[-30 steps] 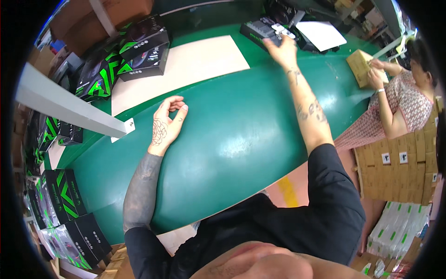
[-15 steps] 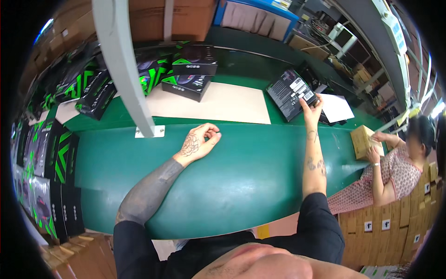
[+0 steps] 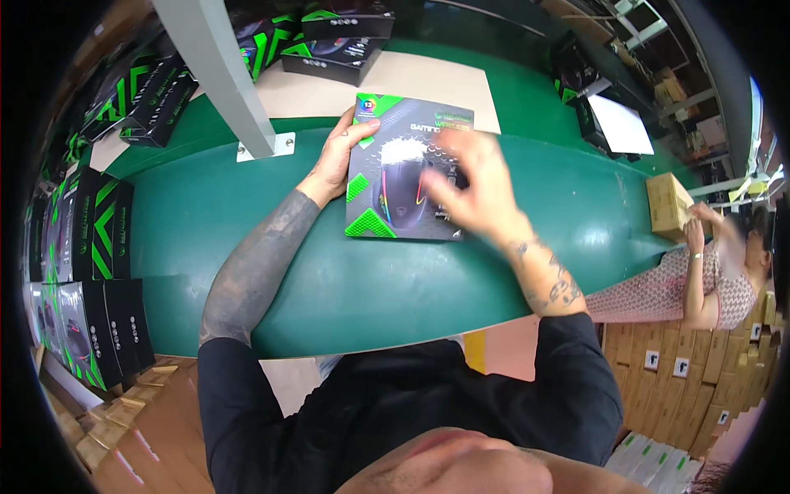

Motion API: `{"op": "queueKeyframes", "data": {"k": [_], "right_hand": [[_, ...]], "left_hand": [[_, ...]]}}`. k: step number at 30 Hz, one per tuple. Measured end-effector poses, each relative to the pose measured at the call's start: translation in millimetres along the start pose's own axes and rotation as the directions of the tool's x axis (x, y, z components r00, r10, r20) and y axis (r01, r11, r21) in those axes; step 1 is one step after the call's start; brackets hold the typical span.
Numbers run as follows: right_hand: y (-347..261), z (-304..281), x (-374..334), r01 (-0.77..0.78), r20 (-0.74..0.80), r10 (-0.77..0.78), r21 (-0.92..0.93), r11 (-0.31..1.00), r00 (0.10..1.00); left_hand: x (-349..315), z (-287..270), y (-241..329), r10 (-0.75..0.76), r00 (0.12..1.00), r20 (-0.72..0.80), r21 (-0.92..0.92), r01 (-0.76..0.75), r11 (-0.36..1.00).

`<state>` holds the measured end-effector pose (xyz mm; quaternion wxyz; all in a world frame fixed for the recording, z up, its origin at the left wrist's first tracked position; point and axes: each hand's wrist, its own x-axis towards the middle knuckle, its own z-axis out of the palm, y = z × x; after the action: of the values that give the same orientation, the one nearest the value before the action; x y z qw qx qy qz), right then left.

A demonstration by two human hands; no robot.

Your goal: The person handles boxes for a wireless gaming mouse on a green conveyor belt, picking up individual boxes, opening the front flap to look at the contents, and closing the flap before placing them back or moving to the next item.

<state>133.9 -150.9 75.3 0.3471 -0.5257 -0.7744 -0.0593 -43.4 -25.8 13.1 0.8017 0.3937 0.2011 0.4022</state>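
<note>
A black and grey gaming mouse box with green corners stands tilted in front of me, its printed front facing me. My left hand grips its left edge, thumb across the front near the top corner. Over the right half of the front is my right hand, blurred, with thumb and forefinger apart and nothing between them. Whether its fingers touch the box, I cannot tell. The hand covers part of the printing and the box's right edge.
Similar boxes are stacked at the left and on the back ledge. A grey post rises from the green table. At the right, a white sheet lies over dark boxes, and another person handles a brown carton.
The box has come from the far right ledge to in front of me, now showing its front instead of its back. My left hand has taken hold; my right has let go.
</note>
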Motion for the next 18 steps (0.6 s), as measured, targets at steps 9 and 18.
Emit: {"op": "queueKeyframes", "data": {"k": [9, 18], "right_hand": [[71, 44, -29, -0.41, 0.082, 0.692, 0.853, 0.324, 0.717], [40, 42, -22, -0.493, 0.347, 0.49, 0.845, 0.206, 0.8]], "left_hand": [[-1, 23, 0, 0.062, 0.993, -0.104, 0.509, 0.0, 0.861], [20, -18, 28, 0.523, 0.852, 0.001, 0.575, -0.428, 0.697]]}}
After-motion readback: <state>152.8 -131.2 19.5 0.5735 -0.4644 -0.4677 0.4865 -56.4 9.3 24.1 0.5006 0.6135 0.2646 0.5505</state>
